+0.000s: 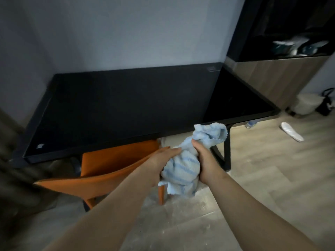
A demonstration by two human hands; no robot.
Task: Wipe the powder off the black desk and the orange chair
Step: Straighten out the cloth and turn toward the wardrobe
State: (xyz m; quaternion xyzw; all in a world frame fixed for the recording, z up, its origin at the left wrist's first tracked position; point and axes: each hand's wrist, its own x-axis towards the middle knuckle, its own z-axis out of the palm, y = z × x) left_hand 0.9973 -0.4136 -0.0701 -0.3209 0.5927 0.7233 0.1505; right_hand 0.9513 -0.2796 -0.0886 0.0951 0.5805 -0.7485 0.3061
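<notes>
Both hands, left hand point(161, 163) and right hand point(204, 160), grip a bunched blue towel point(183, 171) (no legible writing anywhere).

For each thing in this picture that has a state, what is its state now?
left hand: grips the cloth
right hand: grips the cloth
blue cloth: bunched, held off the desk
black desk: small white spot near front left corner
orange chair: pushed partly under the desk
floor: white powder specks
</notes>
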